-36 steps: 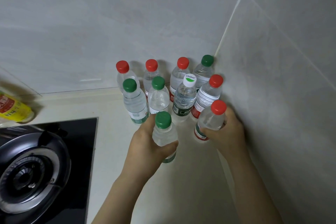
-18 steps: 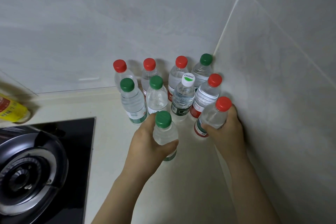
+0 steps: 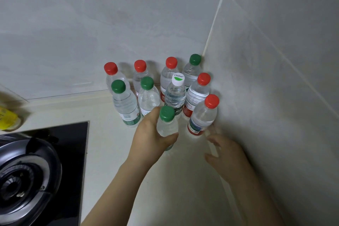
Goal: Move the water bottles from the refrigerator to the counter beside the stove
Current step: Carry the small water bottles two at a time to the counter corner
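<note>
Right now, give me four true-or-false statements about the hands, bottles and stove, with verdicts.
1. The left hand grips the front green-capped bottle. True.
2. The right hand grips the nearest red-capped bottle. False: the right hand's fingers are spread and curl round nothing.
3. Exactly one bottle has a white cap. True.
4. The stove lies right of the bottles. False: the stove lies to their left.

One wide-angle head camera looks forward and down, close over the bench (image 3: 102, 143), facing the tiled wall corner (image 3: 211, 39); stove (image 3: 27, 180) at left edge.
</note>
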Demonstrator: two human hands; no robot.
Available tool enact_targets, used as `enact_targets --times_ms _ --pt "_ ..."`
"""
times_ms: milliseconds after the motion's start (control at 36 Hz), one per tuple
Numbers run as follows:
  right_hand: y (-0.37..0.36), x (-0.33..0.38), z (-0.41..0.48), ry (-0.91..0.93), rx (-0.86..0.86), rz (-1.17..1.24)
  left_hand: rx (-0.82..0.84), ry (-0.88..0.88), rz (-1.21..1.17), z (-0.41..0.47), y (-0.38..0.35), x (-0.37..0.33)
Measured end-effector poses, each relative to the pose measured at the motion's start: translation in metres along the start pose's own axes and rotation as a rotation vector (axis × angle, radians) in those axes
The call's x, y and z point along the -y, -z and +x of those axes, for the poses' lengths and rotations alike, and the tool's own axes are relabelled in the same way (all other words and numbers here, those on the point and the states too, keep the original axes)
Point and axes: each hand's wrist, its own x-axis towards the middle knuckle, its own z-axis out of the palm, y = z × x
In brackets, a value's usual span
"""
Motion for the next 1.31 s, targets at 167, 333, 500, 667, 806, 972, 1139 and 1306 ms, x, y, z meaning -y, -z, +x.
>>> enact_targets --times_ms 167,333,500,667,806,972,1139,1306 --pt "0.006 0.000 -0.011 0.044 -0.004 -0.002 0.009 -0.009 -0.003 0.006 -0.012 -0.002" --pt "0.010 -0.003 -0.020 0.084 0.026 -0.041 0.003 -0.042 0.015 0.014 -0.020 -0.008" --pt "0.009 -0.005 -0.027 0.103 0.041 -0.099 -0.014 -0.082 0.005 0.021 -0.028 -0.010" --pt "0.007 -0.005 -0.028 0.086 0.060 -0.091 -0.038 -0.088 -0.048 0.026 -0.035 -0.010" --pt "0.006 -0.007 -0.026 0.090 0.062 -0.069 -0.037 -0.091 -0.053 0.029 -0.040 -0.012" --pt "0.006 -0.008 -0.024 0.097 0.067 -0.059 -0.032 -0.110 0.020 0.031 -0.041 -0.012" --pt "0.005 -0.007 -0.024 0.079 0.065 -0.045 0.030 -0.095 0.140 0.035 -0.040 -0.015" --pt "0.006 -0.003 -0.025 0.068 0.075 -0.032 0.036 0.019 0.201 0.036 -0.039 -0.017"
